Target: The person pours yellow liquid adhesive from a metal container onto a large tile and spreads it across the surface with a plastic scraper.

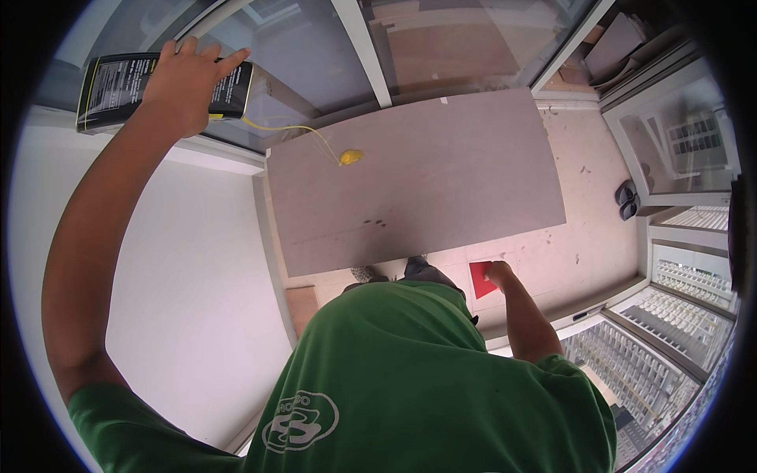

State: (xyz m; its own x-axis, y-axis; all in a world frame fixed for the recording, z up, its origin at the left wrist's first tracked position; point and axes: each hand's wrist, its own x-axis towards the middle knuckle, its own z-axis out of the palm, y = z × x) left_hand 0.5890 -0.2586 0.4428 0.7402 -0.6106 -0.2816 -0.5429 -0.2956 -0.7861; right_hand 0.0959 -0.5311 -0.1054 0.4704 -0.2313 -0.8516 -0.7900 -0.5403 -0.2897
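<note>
Left hand is gripping, seemingly positioning, a case; right hand is pinching a card; next move is probably needing steadiness.

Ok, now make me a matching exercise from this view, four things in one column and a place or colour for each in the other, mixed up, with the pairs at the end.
Things:
1. Container
2. Red sheet
3. Slippers
4. Board

Places or colours:
a. On the floor, by the glass door
b. In the right hand
c. Large, flat and grey-brown
d. In the left hand

Pairs: 1-d, 2-b, 3-a, 4-c
</note>
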